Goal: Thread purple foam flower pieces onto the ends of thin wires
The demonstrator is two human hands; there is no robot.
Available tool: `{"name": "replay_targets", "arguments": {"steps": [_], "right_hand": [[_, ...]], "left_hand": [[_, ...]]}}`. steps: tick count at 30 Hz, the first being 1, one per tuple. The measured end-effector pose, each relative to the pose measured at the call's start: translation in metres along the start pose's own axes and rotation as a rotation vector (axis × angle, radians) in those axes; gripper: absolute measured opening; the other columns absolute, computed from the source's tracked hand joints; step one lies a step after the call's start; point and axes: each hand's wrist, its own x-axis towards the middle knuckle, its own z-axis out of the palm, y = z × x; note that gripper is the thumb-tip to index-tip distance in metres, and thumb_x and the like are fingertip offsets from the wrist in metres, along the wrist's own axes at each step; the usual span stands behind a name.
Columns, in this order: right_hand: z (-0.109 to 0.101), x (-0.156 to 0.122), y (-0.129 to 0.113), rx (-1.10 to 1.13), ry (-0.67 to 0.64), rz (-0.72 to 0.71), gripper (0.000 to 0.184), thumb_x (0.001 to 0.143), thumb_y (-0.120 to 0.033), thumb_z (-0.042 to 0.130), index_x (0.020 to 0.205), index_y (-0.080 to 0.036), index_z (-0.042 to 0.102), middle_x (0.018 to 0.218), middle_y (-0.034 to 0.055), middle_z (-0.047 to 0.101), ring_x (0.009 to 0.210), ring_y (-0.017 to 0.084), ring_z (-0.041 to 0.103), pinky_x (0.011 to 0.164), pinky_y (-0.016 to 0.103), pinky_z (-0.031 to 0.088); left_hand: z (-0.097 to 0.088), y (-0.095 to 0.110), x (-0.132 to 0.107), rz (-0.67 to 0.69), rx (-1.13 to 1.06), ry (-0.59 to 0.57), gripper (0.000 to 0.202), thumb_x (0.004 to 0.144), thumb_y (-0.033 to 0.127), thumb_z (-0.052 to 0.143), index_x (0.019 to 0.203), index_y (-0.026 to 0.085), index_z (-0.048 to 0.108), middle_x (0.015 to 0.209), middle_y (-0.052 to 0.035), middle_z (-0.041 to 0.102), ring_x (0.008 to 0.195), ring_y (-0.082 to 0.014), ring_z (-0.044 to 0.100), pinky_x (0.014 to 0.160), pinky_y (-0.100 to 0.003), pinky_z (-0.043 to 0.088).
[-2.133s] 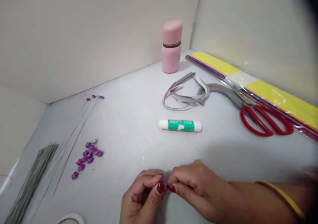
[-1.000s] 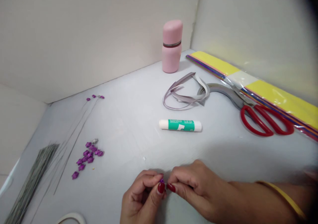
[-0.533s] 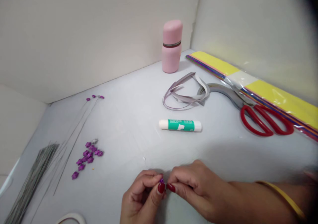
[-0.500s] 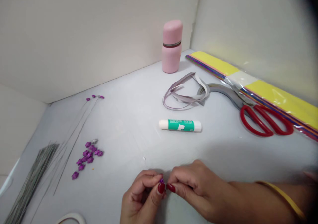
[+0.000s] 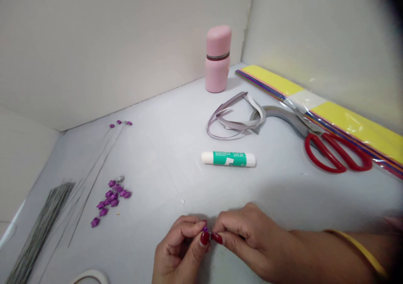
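My left hand [image 5: 179,250] and my right hand [image 5: 248,242] meet low in the view, fingertips almost touching. A small purple bead [image 5: 205,229] sits at the left fingertips, pinched there. My right thumb and finger grip a thin wire [image 5: 210,233] running from the bead, barely visible between the fingers. To the left lie a cluster of purple beads [image 5: 110,199], several long wires with beads at their tips [image 5: 100,158], and a bundle of thin grey wires [image 5: 40,229].
A glue stick [image 5: 228,159] lies above my hands. Behind it are looped grey paper strips [image 5: 234,118], red-handled scissors [image 5: 336,153], a packet of coloured paper [image 5: 355,122] and a pink flask [image 5: 218,59]. White walls enclose the back. A white roll [image 5: 90,277] sits at the bottom edge.
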Motion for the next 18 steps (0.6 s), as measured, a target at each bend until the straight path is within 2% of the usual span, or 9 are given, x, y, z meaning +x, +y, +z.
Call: {"name": "replay_targets", "arguments": {"steps": [10,18], "right_hand": [[0.002,-0.0018,0.0008,-0.002,-0.007,-0.006,0.015,0.083,-0.02,0.043,0.072,-0.018,0.053,0.056,-0.0053,0.047,0.049,0.007,0.04,0.048,0.018,0.03],[-0.0013,-0.0005,-0.0016,0.06,0.013,0.004,0.016,0.083,-0.02,0.044,0.073,-0.017,0.055,0.055,-0.0053,0.047,0.048,0.007,0.041,0.048,0.016,0.03]], "left_hand": [[-0.0024,-0.0039,0.0008,0.034,0.014,-0.025,0.004,0.063,0.025,0.074,0.062,0.023,0.07,0.062,0.0015,0.06,0.06,-0.0097,0.054,0.058,-0.018,0.043],[-0.0001,-0.0021,-0.0016,-0.023,-0.004,0.001,0.009,0.063,0.03,0.073,0.068,0.023,0.071,0.067,0.0012,0.061,0.058,-0.0088,0.055,0.057,-0.018,0.044]]}}
